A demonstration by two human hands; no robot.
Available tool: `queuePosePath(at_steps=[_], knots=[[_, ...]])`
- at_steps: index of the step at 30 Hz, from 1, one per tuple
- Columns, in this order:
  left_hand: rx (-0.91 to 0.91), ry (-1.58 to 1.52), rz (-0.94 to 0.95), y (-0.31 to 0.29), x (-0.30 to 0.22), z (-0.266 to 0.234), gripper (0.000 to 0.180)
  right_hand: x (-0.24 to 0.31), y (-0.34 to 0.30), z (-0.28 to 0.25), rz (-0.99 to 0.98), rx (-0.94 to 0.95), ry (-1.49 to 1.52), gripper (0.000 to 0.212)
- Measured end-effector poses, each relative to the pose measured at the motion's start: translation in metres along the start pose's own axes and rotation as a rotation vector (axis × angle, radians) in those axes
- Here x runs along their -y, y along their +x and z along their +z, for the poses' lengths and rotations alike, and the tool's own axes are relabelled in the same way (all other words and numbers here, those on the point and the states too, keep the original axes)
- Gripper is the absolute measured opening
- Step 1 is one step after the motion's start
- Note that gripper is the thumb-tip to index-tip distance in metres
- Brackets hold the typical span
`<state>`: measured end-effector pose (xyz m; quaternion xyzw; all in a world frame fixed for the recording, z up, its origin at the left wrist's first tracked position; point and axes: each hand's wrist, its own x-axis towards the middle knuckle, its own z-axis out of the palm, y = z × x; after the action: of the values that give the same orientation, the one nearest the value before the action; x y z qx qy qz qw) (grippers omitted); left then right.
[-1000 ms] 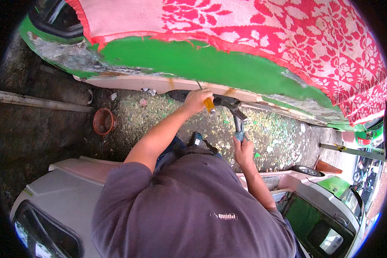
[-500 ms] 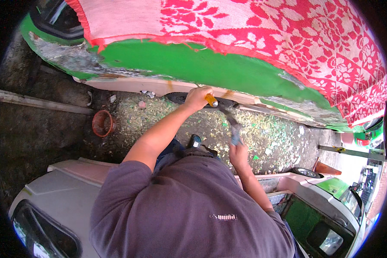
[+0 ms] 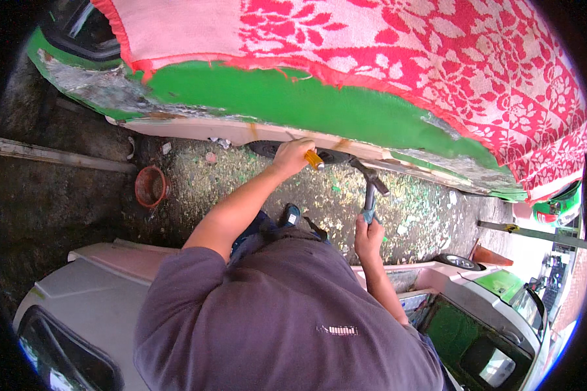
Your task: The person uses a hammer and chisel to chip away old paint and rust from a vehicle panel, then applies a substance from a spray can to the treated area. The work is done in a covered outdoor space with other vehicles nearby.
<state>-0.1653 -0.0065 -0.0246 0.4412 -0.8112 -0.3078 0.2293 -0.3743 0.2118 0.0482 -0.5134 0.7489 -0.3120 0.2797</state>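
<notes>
You, in a dark T-shirt (image 3: 287, 293), face the side of a green car between parked vehicles, a pale one (image 3: 111, 280) close by at nine o'clock. At two o'clock, your right hand (image 3: 370, 236) has its fingers clamped around the blue grip of a hammer (image 3: 370, 195), the metal head raised toward one o'clock. A shoe (image 3: 291, 214) shows at twelve o'clock, on ground (image 3: 411, 212) strewn with pale and green flakes; a reddish bucket (image 3: 152, 186) sits at ten. Farther out at twelve, your left hand (image 3: 292, 158) has its fingers wrapped around a yellow-handled tool (image 3: 314, 160), its butt near the hammer head but apart. Beyond are a tyre (image 3: 262, 148) and the green car (image 3: 261, 94), its paint patchy, with a red-and-pink cloth (image 3: 437, 52) draped over it toward one o'clock.
</notes>
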Motion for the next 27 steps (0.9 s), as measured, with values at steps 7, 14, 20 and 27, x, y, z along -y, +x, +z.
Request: queuePosePath(at_steps=[7, 14, 20, 27], knots=[[-0.101, -0.103, 0.206, 0.005, -0.021, 0.0, 0.024, -0.001, 0.004, 0.003, -0.035, 0.005, -0.025, 0.025], [-0.07, -0.125, 0.226, 0.005, -0.017, 0.003, 0.023, 0.001, 0.004, 0.005, 0.026, 0.0, 0.024, 0.025], [-0.031, -0.068, 0.272, 0.006, -0.011, 0.002, 0.024, 0.008, 0.001, 0.001, 0.024, 0.043, -0.022, 0.021], [-0.1, -0.213, 0.201, 0.004, -0.008, 0.001, 0.023, -0.017, -0.01, 0.018, -0.192, 0.044, -0.052, 0.019]])
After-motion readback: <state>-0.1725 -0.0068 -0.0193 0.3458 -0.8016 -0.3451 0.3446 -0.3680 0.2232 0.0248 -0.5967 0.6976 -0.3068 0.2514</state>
